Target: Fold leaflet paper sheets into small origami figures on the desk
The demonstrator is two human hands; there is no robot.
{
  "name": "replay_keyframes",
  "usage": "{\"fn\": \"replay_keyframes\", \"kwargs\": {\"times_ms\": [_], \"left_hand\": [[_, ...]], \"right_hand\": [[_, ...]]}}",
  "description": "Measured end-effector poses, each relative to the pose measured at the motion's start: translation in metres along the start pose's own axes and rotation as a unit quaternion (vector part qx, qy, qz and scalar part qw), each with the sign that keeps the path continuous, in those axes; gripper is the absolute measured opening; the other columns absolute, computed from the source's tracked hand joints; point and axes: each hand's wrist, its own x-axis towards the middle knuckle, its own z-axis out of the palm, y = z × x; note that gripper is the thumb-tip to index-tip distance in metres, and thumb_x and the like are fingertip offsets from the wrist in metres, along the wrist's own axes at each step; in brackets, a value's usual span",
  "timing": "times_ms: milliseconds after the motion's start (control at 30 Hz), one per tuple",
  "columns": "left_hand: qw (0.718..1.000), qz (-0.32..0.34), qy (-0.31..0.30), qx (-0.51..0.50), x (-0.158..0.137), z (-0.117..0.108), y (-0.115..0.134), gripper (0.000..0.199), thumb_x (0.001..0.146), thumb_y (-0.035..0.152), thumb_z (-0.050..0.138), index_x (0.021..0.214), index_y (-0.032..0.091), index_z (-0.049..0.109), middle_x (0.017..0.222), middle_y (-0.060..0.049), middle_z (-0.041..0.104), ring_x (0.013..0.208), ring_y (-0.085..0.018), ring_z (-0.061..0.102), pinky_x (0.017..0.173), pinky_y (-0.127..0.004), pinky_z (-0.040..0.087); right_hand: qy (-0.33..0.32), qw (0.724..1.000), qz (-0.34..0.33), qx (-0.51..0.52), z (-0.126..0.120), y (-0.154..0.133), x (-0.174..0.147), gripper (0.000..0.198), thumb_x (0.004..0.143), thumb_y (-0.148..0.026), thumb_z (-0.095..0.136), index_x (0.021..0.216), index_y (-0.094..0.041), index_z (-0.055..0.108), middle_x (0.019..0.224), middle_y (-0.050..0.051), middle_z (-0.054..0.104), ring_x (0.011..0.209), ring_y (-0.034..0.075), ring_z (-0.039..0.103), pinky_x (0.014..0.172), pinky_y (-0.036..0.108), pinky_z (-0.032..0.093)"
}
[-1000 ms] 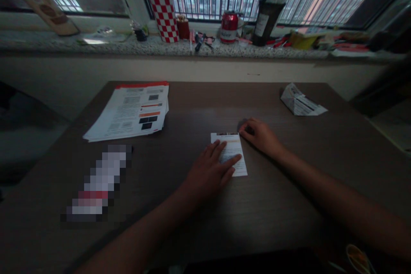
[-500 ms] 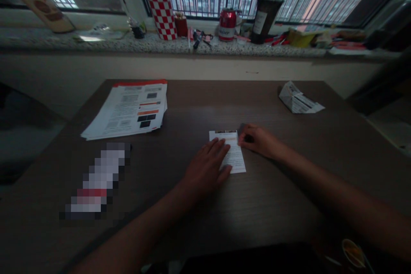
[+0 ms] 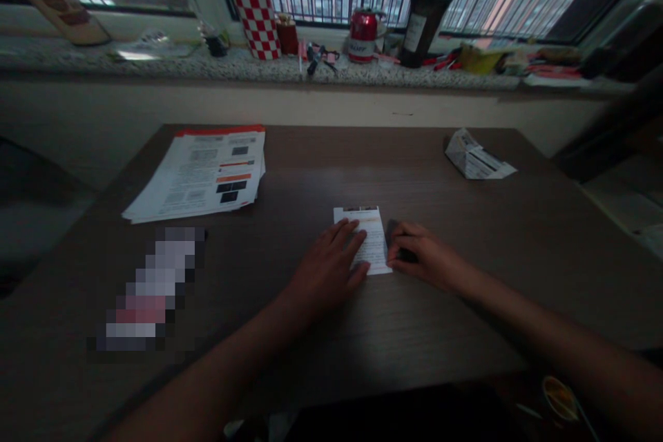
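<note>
A small printed sheet of paper [image 3: 375, 243] lies flat on the table near its middle, with a dark strip along its far edge. My left hand [image 3: 332, 259] rests palm down over the sheet's left part, fingers stretched out, and hides that side. At the sheet's lower right corner is my right hand [image 3: 425, 255], its thumb and fingers closed together in a pinch on the paper's right edge. The exact contact under the fingertips is hard to see.
A stack of printed sheets [image 3: 207, 176] lies at the table's [image 3: 290, 352] back left, above a pixelated object [image 3: 150, 290]. A folded paper piece [image 3: 476, 159] stands at the back right. The windowsill [image 3: 181, 69] holds a red can [image 3: 362, 36], a dark bottle-like container [image 3: 422, 27] and clutter.
My right hand has slid toward me along the sheet's right edge, from near the upper corner to the lower one. My left hand stays on the sheet. The view has shifted slightly.
</note>
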Motion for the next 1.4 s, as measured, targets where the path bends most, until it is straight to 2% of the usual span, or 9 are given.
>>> {"fn": "replay_keyframes", "kwargs": {"times_ms": [367, 500, 600, 700, 867, 933, 1033, 1233, 1400], "left_hand": [[1.0, 0.001, 0.003, -0.001, 0.0, 0.002, -0.001, 0.057, 0.105, 0.045, 0.055, 0.155, 0.019, 0.048, 0.167, -0.013, 0.041, 0.157, -0.031, 0.034, 0.128, -0.049, 0.034], [1.0, 0.01, 0.003, 0.003, -0.001, 0.001, -0.003, 0.056, 0.105, 0.043, 0.054, 0.155, 0.018, 0.048, 0.168, -0.014, 0.041, 0.158, -0.031, 0.033, 0.128, -0.05, 0.032], [0.999, 0.03, -0.008, 0.011, 0.0, -0.003, -0.005, 0.053, 0.103, 0.034, 0.054, 0.153, 0.017, 0.05, 0.168, -0.013, 0.041, 0.159, -0.031, 0.032, 0.131, -0.052, 0.026], [0.999, 0.042, -0.005, 0.013, 0.003, -0.008, -0.006, 0.045, 0.103, 0.029, 0.053, 0.146, 0.016, 0.055, 0.165, -0.013, 0.045, 0.157, -0.029, 0.035, 0.133, -0.051, 0.021], [0.999, 0.022, 0.03, 0.017, 0.006, -0.008, -0.009, 0.041, 0.105, 0.045, 0.055, 0.134, 0.016, 0.06, 0.152, -0.015, 0.058, 0.148, -0.03, 0.049, 0.131, -0.05, 0.027], [0.999, 0.019, 0.034, 0.019, 0.006, -0.007, -0.011, 0.046, 0.104, 0.047, 0.057, 0.137, 0.015, 0.058, 0.151, -0.016, 0.059, 0.148, -0.03, 0.049, 0.131, -0.05, 0.027], [0.999, 0.022, 0.028, 0.019, 0.005, -0.007, -0.013, 0.044, 0.106, 0.036, 0.056, 0.146, 0.018, 0.054, 0.155, -0.013, 0.057, 0.15, -0.029, 0.046, 0.131, -0.051, 0.028], [0.999, 0.031, -0.016, 0.016, 0.0, -0.011, -0.012, 0.052, 0.104, 0.019, 0.055, 0.153, 0.036, 0.055, 0.166, -0.01, 0.045, 0.152, -0.034, 0.043, 0.122, -0.055, 0.04], [0.999, 0.037, -0.034, -0.013, -0.003, -0.012, -0.014, 0.053, 0.104, 0.021, 0.055, 0.154, 0.038, 0.054, 0.171, -0.006, 0.038, 0.157, -0.032, 0.036, 0.127, -0.056, 0.032]], "right_hand": [[-0.001, 0.999, -0.03, 0.016, 0.001, 0.002, -0.008, 0.007, 0.092, -0.019, 0.076, 0.095, -0.024, 0.073, 0.108, 0.006, 0.062, 0.109, 0.026, 0.059, 0.094, 0.04, 0.05], [0.0, 0.999, -0.044, 0.029, -0.002, 0.004, -0.009, 0.003, 0.097, -0.027, 0.072, 0.098, -0.025, 0.072, 0.109, 0.006, 0.064, 0.11, 0.025, 0.062, 0.095, 0.041, 0.053], [0.032, 0.998, -0.055, 0.03, -0.005, 0.005, -0.008, 0.015, 0.104, -0.034, 0.063, 0.113, -0.026, 0.072, 0.121, 0.009, 0.067, 0.119, 0.026, 0.063, 0.102, 0.044, 0.054], [0.053, 0.996, -0.063, -0.033, -0.007, 0.009, -0.005, 0.036, 0.108, -0.036, 0.056, 0.141, -0.027, 0.062, 0.146, 0.012, 0.061, 0.138, 0.028, 0.056, 0.115, 0.051, 0.048], [0.019, 0.986, -0.09, -0.136, -0.001, 0.019, 0.001, 0.059, 0.109, -0.039, 0.051, 0.165, -0.028, 0.037, 0.17, 0.01, 0.04, 0.158, 0.029, 0.033, 0.128, 0.059, 0.032], [0.011, 0.984, -0.097, -0.147, 0.003, 0.02, 0.0, 0.059, 0.109, -0.038, 0.05, 0.166, -0.03, 0.035, 0.171, 0.007, 0.039, 0.16, 0.028, 0.031, 0.129, 0.059, 0.029], [0.014, 0.985, -0.098, -0.143, 0.007, 0.018, -0.004, 0.057, 0.109, -0.037, 0.052, 0.163, -0.029, 0.041, 0.17, 0.008, 0.041, 0.159, 0.029, 0.031, 0.129, 0.059, 0.03], [0.022, 0.994, -0.075, -0.083, 0.004, 0.011, -0.001, 0.044, 0.109, -0.036, 0.051, 0.152, -0.028, 0.058, 0.159, 0.008, 0.056, 0.15, 0.028, 0.049, 0.122, 0.054, 0.044], [0.01, 0.99, -0.094, -0.104, -0.001, 0.017, 0.016, 0.051, 0.109, -0.035, 0.05, 0.16, -0.031, 0.047, 0.165, 0.007, 0.049, 0.154, 0.029, 0.043, 0.126, 0.061, 0.034]]}}
